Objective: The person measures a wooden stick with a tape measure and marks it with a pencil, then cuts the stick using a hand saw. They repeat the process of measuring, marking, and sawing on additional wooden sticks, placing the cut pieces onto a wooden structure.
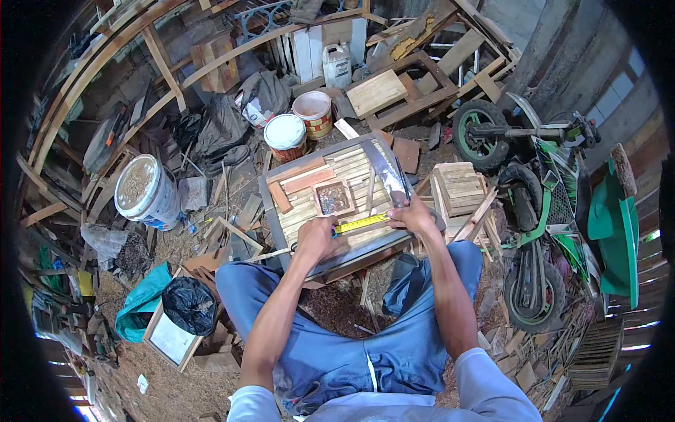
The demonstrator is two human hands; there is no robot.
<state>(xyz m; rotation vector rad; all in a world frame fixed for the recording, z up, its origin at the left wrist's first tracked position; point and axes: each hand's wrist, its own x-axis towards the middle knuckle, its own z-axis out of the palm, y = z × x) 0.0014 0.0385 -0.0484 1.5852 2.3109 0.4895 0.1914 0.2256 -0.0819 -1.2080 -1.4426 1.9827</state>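
Note:
A yellow tape measure [361,223] is drawn out across the front of a slatted wooden worktable [290,224]. My left hand [316,238] is closed round its case end, which is mostly hidden by the fingers. The other end of the yellow blade is pinched in my right hand [413,217]. Just beyond those fingers lies a handsaw [386,169], its blade pointing away from me along the table's right side. Behind the tape sits a small square wooden box [334,198] with small bits inside. Flat wood strips [309,179] lie at the table's far left.
Paint buckets [285,133] stand beyond the table, and a large white bucket [138,190] is at left. A small green motorbike [545,204] and a green wheelbarrow [614,228] are at right. Wooden frames [404,91] and scraps lie around; a black-lined bin [188,307] stands left.

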